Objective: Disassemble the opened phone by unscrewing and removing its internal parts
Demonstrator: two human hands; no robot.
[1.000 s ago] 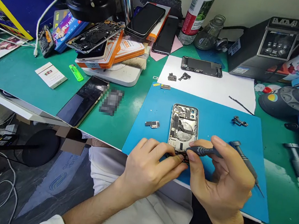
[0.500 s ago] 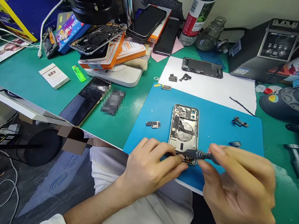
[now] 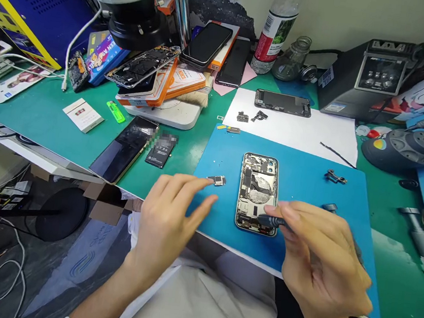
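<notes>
Blue mat [image 3: 308, 190] covers the near part of the green bench [image 3: 48, 115], and the opened phone [image 3: 258, 193] lies flat on it, back up, with its insides showing. Its long axis runs straight away from me: the camera end points to the far wall and the bottom end points at my lap, close to the mat's near edge.

My right hand [image 3: 322, 263] is closed round a dark screwdriver [image 3: 272, 220], pinched between thumb and fingers. The screwdriver lies nearly level, its long axis across the phone, with the tip pointing left over the lower right part of the phone. The hand is a little blurred, so I cannot tell whether the tip touches the board.

My left hand [image 3: 169, 215] holds nothing. Its fingers are spread wide and loose, pointing up and right, over the mat's left near corner. It is clear of the phone, and its fingertips are just short of a small metal part [image 3: 216, 180] that lies on the mat left of the phone.

To the right of the phone, well apart, a small bracket [image 3: 335, 177] sits on the mat. Beyond the mat lies a white sheet [image 3: 314, 132] with a phone screen [image 3: 282, 103] lying crosswise on it. On the bench to the left lie a dark phone [image 3: 125, 148] and, just beside it, a battery [image 3: 160, 149].
</notes>
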